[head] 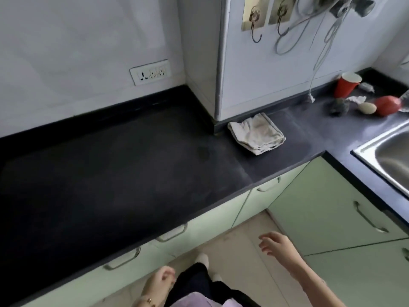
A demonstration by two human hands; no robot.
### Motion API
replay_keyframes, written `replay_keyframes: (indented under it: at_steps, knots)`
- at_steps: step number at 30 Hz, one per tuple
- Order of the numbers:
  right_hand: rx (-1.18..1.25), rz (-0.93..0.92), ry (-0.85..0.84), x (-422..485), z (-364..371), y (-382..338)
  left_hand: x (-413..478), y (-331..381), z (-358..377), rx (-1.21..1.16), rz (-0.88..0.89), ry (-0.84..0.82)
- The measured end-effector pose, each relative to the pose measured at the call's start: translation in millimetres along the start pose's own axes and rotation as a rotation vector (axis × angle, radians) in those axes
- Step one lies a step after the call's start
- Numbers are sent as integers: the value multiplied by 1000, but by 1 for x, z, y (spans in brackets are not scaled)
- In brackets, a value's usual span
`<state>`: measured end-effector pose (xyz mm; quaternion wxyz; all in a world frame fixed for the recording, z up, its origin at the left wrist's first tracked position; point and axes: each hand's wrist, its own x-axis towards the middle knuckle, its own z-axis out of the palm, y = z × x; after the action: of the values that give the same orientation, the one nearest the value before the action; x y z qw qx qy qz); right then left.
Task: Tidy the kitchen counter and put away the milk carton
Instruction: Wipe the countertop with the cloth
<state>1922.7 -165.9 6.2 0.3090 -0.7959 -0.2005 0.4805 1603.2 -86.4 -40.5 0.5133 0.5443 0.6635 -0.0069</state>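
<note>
The black kitchen counter (110,169) runs from the left to the corner by the sink. A folded white cloth (256,134) lies on it beside the white pillar. No milk carton is in view. My left hand (160,281) hangs low in front of the cabinet drawers, fingers loosely curled, holding nothing. Over the floor, below the counter edge, my right hand (276,244) is held out with its fingers apart and empty.
A steel sink (389,156) sits at the right edge. Behind it stand a red cup (345,85), a red rounded object (387,105), a grey scrubber (339,106) and a pale sponge (366,107). Green cabinets with metal handles (332,207) line the front. Cables hang from wall hooks (256,25).
</note>
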Motion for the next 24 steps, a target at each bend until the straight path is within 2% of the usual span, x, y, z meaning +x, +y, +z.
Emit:
replay_keyframes:
  at_steps: [3,6,9,11,14,17,20,24]
  knots:
    - [44,-122,44,12,-12,-47,15,94,-22,-8,264,-51]
    - [100,-191,112,30,-22,-80,41,162,-44,-65,417,-12]
    - [147,-252,180,46,-29,-109,68,203,-71,102,584,229]
    - [155,-311,238,58,-33,-132,90,212,-81,345,646,353]
    - [52,-393,380,77,-36,-164,114,207,-87,695,571,317]
    - [-197,-447,478,102,-38,-187,123,195,-82,770,488,256]
    - [-457,-448,420,125,-39,-201,125,193,-80,770,498,274]
    - [-634,-421,288,149,-32,-206,129,193,-80,760,506,284]
